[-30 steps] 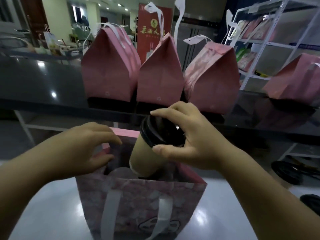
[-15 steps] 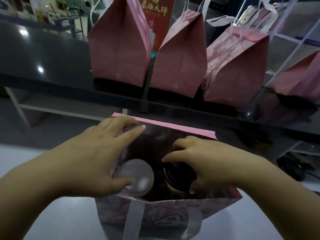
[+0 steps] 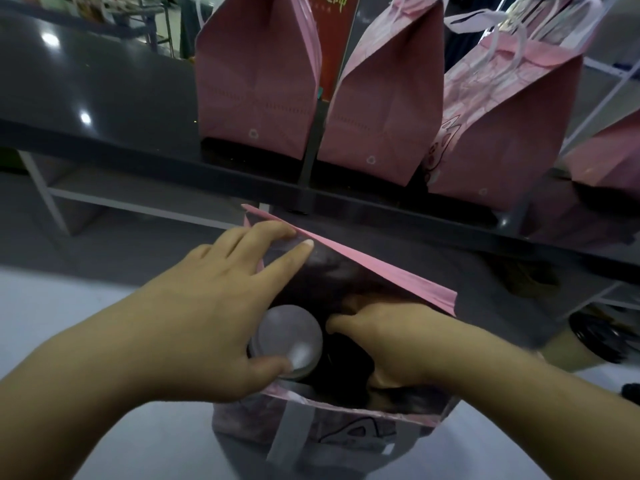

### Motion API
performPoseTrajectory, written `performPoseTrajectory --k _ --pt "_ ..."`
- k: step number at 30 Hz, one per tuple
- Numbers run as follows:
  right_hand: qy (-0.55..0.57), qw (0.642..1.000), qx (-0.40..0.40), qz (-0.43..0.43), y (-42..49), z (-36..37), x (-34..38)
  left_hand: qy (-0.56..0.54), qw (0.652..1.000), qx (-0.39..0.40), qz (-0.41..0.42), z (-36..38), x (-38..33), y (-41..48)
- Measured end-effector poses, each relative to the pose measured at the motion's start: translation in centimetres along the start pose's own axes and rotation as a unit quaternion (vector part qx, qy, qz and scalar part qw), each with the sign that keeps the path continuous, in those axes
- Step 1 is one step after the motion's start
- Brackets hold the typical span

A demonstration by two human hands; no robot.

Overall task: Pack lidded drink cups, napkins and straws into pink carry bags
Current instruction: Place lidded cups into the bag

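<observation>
The left hand's (image 3: 201, 323) fingers (image 3: 294, 251) lie straight against the far rim of the near bag (image 3: 381, 275), with the thumb on a clear-lidded cup (image 3: 291, 337) inside. The right hand (image 3: 398, 341) curls into the bag over a dark cup (image 3: 349, 362); I cannot tell its grip. Closed bags (image 3: 256, 81) stand far behind.

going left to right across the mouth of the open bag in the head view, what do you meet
left hand → clear domed lid → right hand, all at the mouth of the open pink bag
</observation>
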State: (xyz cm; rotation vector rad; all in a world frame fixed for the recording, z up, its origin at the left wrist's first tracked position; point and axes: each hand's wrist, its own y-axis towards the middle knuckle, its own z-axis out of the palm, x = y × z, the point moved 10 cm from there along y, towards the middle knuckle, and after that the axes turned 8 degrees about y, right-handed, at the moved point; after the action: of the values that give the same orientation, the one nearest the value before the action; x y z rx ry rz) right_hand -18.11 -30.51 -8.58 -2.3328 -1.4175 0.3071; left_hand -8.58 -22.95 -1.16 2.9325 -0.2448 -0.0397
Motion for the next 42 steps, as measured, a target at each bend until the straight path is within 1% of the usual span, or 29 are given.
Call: performPoseTrajectory --k 7,10,13,15,17,19,21,23,26,28,32,36,42 --pt "-0.003 1.000 0.011 -0.002 0.7 1.7 -0.1 0.008 1.000 0.009 -0.009 0.3 0.1 0.4" --pt "0.003 1.000 0.019 -0.001 0.7 1.9 -0.3 -0.003 1.000 -0.005 -0.003 -0.1 -0.1 0.8" --pt "0.030 0.999 0.011 -0.011 0.0 0.8 -0.3 -0.036 0.999 -0.021 -0.001 -0.9 -0.1 0.9" --pt "0.030 0.999 -0.018 -0.020 -0.9 -0.9 -0.1 -0.034 0.999 -0.029 -0.001 -1.3 0.1 0.9" --pt "0.014 0.997 -0.071 -0.031 -2.2 -3.2 0.3 -0.020 0.999 -0.028 -0.007 -1.6 0.4 1.1" --pt "0.024 0.991 -0.127 -0.039 -4.1 -5.4 0.6 0.014 0.999 -0.033 -0.014 -2.3 0.5 1.3" --pt "0.041 0.982 -0.181 -0.042 -6.7 -7.4 0.5 0.040 0.998 -0.057 -0.010 -3.5 -0.2 1.8" --pt "0.059 0.970 -0.232 -0.042 -9.7 -8.9 -0.1 0.039 0.995 -0.091 0.005 -4.9 -1.6 2.3" --pt "0.079 0.950 -0.299 -0.032 -14.6 -9.8 -1.8 0.026 0.989 -0.143 0.034 -6.8 -5.3 3.2" --pt "0.085 0.942 -0.325 -0.014 -17.8 -9.2 -3.7 0.006 0.986 -0.162 0.049 -7.6 -8.7 3.9" --pt "0.111 0.928 -0.355 0.033 -24.5 -5.8 -8.7 -0.026 0.985 -0.156 0.071 -6.9 -17.0 6.0" --pt "0.107 0.925 -0.352 0.097 -30.7 -0.5 -14.7 -0.059 0.984 -0.149 0.074 -4.4 -26.1 8.5" --pt "0.140 0.916 -0.321 0.198 -39.0 8.5 -24.0 -0.112 0.984 -0.102 0.092 0.9 -38.9 12.2"
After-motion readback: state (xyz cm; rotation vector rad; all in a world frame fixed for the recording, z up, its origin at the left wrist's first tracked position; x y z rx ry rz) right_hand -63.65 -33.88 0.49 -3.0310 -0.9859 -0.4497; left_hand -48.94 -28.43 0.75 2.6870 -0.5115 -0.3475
